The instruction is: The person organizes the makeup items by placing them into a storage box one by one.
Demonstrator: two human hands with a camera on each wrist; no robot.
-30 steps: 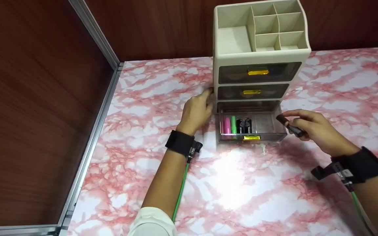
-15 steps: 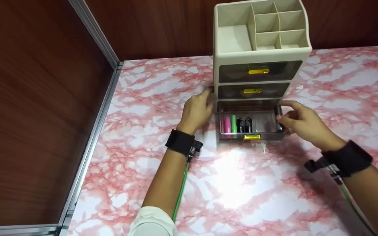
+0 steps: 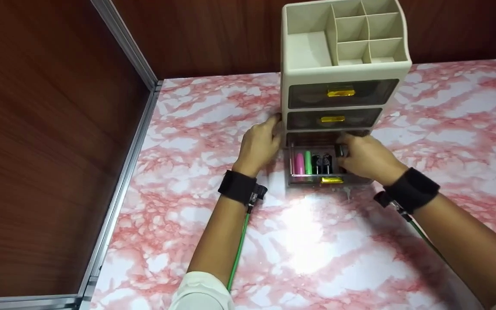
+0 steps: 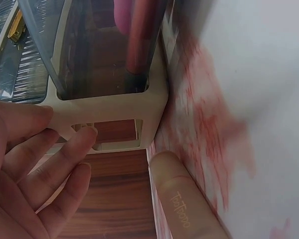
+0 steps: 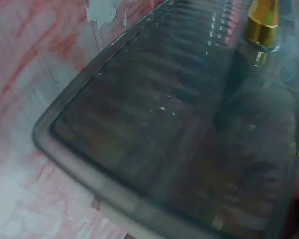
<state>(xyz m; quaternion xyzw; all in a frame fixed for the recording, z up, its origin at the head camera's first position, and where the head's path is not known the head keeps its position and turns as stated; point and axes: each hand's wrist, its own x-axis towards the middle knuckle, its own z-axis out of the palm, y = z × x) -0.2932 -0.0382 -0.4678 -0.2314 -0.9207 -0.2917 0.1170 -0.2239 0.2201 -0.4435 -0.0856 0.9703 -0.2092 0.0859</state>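
Note:
The cream drawer organizer (image 3: 349, 66) stands upright with its bottom drawer (image 3: 306, 178) pulled out. Inside, a pink tube (image 3: 300, 162), a green tube (image 3: 308, 161) and two black ones (image 3: 322, 164) lie side by side. My right hand (image 3: 366, 157) reaches into the drawer's right half and pinches a black cosmetic tube (image 3: 339, 150), partly hidden by the fingers. My left hand (image 3: 257, 144) rests its fingers on the organizer's left side; in the left wrist view they look loosely bent. Below them there, a beige tube with lettering (image 4: 182, 199) lies close to the organizer.
Two upper drawers with gold handles (image 3: 333, 119) are closed. Divided compartments (image 3: 351, 32) top the organizer. A wooden wall (image 3: 50, 150) with a metal rail borders the left. Blurred in the right wrist view is the drawer's clear front (image 5: 139, 134).
My right hand has brought the black tube from beside the drawer, over its right wall, then leftward inside toward the other tubes. My left hand has stayed in place.

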